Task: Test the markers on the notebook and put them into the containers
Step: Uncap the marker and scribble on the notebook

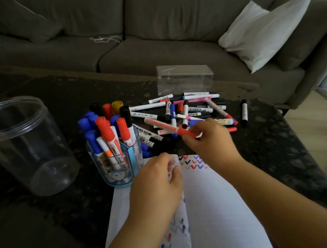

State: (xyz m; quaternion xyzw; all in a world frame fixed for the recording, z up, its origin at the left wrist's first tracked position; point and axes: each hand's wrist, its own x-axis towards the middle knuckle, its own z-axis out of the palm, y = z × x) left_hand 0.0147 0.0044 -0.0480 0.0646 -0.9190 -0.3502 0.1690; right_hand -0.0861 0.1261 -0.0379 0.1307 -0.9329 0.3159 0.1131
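Red marker (170, 127) pinched in right hand (208, 138), grip closed on its capped end, body angled up-left over the loose pile of markers (194, 109) on the dark worktop (264, 141)

Left hand (156, 185) rests on the open notebook (217, 210), fingers curled, pinching the top edge of the centre page near the spine. Right page has rows of coloured check marks (192, 162) at the top, black, red and blue; left side shows faint marks bleeding through lower down

Blue cup (119, 171) just left of the notebook's top corner, packed with upright markers, mostly blue and red caps, plus black and a yellow one. Big clear jar (22, 146) further left, nothing visible inside. Clear plastic box (183, 78) behind the pile at the far edge of the worktop. One black-capped marker (244, 113) lies apart to the right of the pile

Grey sofa (146, 32) behind, white pillow (267, 31) on it
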